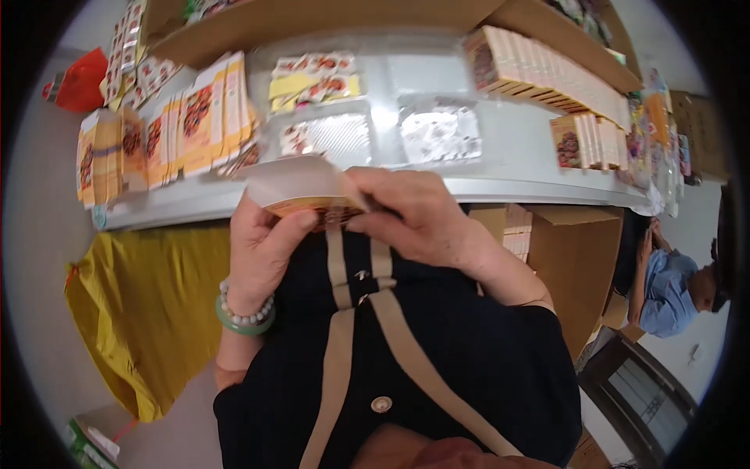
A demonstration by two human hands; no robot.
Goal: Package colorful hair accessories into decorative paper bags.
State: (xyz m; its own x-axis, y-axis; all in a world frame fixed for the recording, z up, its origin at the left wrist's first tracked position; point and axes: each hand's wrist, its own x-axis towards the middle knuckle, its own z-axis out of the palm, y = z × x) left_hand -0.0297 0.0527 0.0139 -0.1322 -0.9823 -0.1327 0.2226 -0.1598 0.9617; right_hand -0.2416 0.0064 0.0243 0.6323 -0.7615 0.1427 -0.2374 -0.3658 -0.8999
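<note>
Before you is the table (512, 148). On its left stand the flat cartons (199, 125); in the middle lie the packets (441, 134); on its right stands a long row of boxes (551, 74), and nearer to you a short row (590, 142). At the back is a cardboard container (336, 23). Between your left hand (266, 246) and right hand (418, 215) is one carton (301, 184). A cloth (156, 313) is left of you, a bigger box (574, 273) right.

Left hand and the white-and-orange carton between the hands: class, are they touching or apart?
Touching. The head view shows the left hand gripping the carton, its thumb laid across the near side with no gap.
</note>
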